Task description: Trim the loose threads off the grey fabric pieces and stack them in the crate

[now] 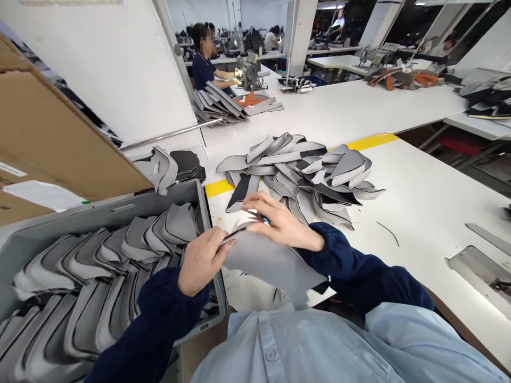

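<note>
Both hands grip one grey piece (271,263) just right of the bin (120,213): left hand (202,259) pinches its near-left edge, right hand (279,221) its top, long axis slanting down-right.

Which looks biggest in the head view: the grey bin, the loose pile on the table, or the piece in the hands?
1. grey bin
2. loose pile, farther off, so unsure
3. grey piece, held by left hand and right hand

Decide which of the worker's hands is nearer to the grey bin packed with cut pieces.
Left. The left hand grips the grey fabric piece right at the grey bin, by its near right corner. The right hand holds the same piece farther right, over the white table.
</note>
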